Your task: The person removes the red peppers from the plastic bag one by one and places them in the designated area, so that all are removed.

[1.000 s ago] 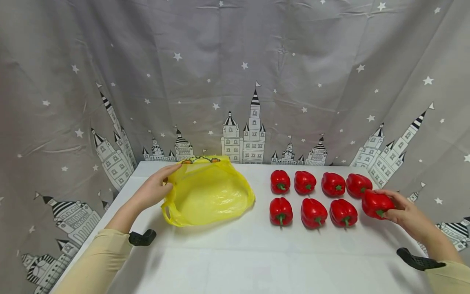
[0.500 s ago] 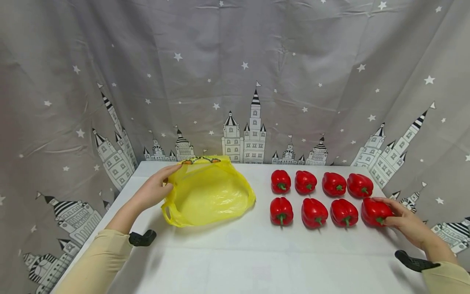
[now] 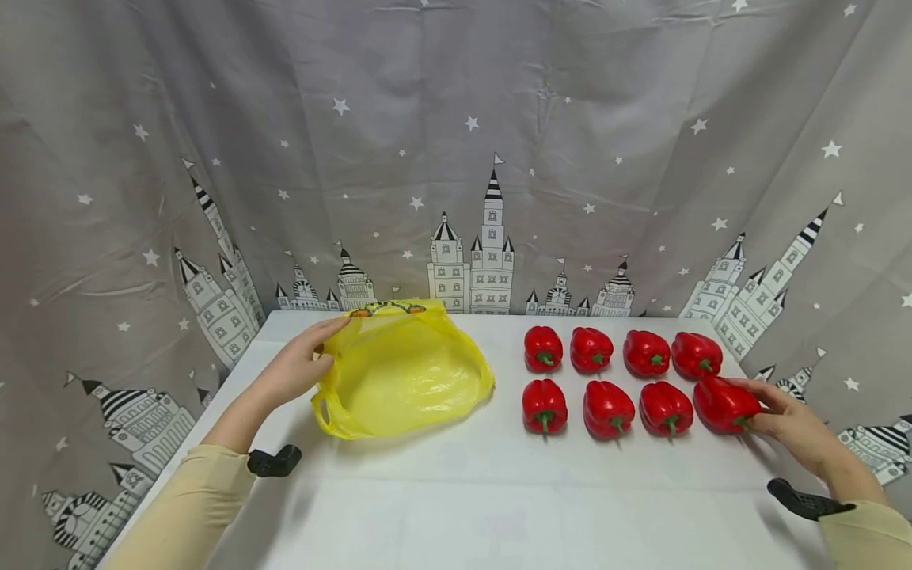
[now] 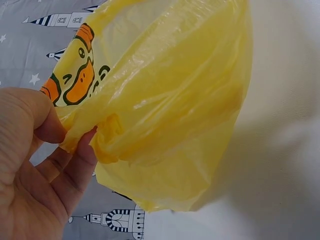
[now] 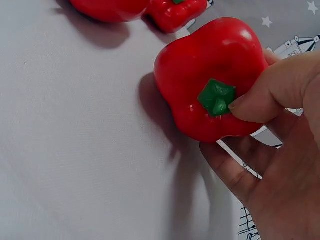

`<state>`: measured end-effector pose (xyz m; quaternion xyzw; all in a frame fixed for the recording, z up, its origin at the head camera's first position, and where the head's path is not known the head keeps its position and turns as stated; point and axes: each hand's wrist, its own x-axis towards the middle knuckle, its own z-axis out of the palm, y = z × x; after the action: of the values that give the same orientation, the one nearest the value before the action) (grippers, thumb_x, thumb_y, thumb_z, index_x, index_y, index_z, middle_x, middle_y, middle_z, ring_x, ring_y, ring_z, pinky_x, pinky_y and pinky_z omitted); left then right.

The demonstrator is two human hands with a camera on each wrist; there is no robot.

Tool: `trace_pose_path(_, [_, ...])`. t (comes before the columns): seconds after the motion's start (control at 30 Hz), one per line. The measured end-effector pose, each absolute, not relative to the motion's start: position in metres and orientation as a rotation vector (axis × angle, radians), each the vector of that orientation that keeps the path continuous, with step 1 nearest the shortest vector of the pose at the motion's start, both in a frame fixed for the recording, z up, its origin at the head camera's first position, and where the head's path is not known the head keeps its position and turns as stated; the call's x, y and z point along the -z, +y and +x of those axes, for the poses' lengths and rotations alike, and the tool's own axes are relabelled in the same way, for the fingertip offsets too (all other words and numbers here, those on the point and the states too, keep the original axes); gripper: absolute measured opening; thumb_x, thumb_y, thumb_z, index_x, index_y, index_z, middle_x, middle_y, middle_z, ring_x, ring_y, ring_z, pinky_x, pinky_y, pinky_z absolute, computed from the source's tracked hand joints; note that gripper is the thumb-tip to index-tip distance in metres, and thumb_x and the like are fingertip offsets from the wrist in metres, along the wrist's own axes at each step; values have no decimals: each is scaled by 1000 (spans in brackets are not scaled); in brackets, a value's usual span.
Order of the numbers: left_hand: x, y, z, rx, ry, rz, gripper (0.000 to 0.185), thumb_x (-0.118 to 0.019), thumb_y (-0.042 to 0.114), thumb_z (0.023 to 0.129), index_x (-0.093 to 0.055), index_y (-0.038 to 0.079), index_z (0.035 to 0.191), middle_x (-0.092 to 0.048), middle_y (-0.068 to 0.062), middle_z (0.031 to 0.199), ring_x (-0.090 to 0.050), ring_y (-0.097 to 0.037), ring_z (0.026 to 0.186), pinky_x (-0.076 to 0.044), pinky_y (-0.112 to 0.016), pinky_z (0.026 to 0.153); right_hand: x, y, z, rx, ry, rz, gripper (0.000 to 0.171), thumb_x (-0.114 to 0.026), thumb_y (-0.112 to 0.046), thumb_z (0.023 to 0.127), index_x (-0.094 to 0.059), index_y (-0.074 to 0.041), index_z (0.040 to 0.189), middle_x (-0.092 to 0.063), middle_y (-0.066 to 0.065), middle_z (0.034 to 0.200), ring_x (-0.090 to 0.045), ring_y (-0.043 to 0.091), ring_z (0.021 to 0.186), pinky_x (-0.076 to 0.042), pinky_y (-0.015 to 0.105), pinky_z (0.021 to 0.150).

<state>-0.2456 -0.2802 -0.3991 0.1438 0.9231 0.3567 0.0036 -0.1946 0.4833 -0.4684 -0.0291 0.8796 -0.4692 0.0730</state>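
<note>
Since a second ago the left hand [image 3: 295,368] has kept its place at the near-left rim of the yellow bag [image 3: 406,372], thumb and fingers pinching the plastic, and the bag lies as it did on the left half of the white worktop [image 3: 470,491]. The seven loose red peppers [image 3: 606,408] also sit where they were, four in the back row and three in the front. The change is on the right: the end pepper [image 3: 723,402], which was held just off the front row a second ago, has come down and in, and now sits at the right end of that row, just beside its neighbour. The right hand [image 3: 791,423] still has its grip on it, thumb by the green stem and fingers curled round the far and lower side. Whether the pepper bears fully on the worktop cannot be told; in the right wrist view its underside is hidden by the fingers [image 5: 235,170]. The bag's inside is only partly seen, and in the left wrist view its lower folds are cut off. Both forearms run out of the head view.
</note>
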Motion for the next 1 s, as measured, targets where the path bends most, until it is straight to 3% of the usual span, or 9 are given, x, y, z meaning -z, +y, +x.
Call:
trace_pose_path(0.07, [399,-282,-245,-1115,2892,455,69,-46,-1,95,-32,12,162,-29,-15,165,-41,-40,137,-38,-61,109,468,483,-194,1405,2647,-80,63,-61,-6,98,-40,-14,157,-44,-12,131,-45,21,117,-52,32,84])
trace_pose_path(0.27, [397,-285,-240,-1025,2905,477,66,-45,-1,97,-33,11,161,-22,-19,166,-35,-47,142,-35,-65,110,468,479,-192,1419,2629,-82,63,-59,-7,100,-38,-15,159,-35,20,146,-39,19,119,-52,29,84])
trace_pose_path(0.33, [396,-285,-239,-975,2910,496,64,-44,-1,98,-35,11,161,-19,-20,167,-32,-49,144,-35,-66,110,468,478,-191,1419,2629,-91,62,-58,-7,101,-37,-15,159,-33,22,148,-39,19,120,-52,28,84])
trace_pose_path(0.57, [395,-283,-234,-848,2918,574,60,-46,-1,97,-45,11,156,-16,-24,167,-22,-53,147,-29,-70,111,468,477,-190,1483,2596,-120,60,-55,-6,101,-38,-13,158,-41,-20,131,-42,-3,109,-54,26,84])
trace_pose_path(0.8, [386,-283,-222,-883,2861,597,56,-53,5,97,-51,12,152,-12,-22,168,-22,-53,147,-37,-69,106,467,477,-190,1627,2537,-108,56,-50,-7,103,-41,-17,158,-43,-30,125,-50,-14,106,-52,18,85])
trace_pose_path(0.9, [379,-287,-216,-968,2838,579,54,-56,13,100,-49,12,154,-12,-17,170,-24,-52,147,-36,-70,106,466,476,-189,1605,2629,-73,54,-49,-10,104,-44,-21,156,-44,-26,126,-48,-9,109,-51,15,84])
trace_pose_path(1.0, [375,-296,-211,-1009,2881,531,56,-56,24,104,-42,15,158,-12,-11,171,-21,-50,149,-32,-75,106,459,467,-188,1489,2744,-18,53,-50,-23,106,-39,-19,159,-46,2,146,-45,21,131,-50,44,102])
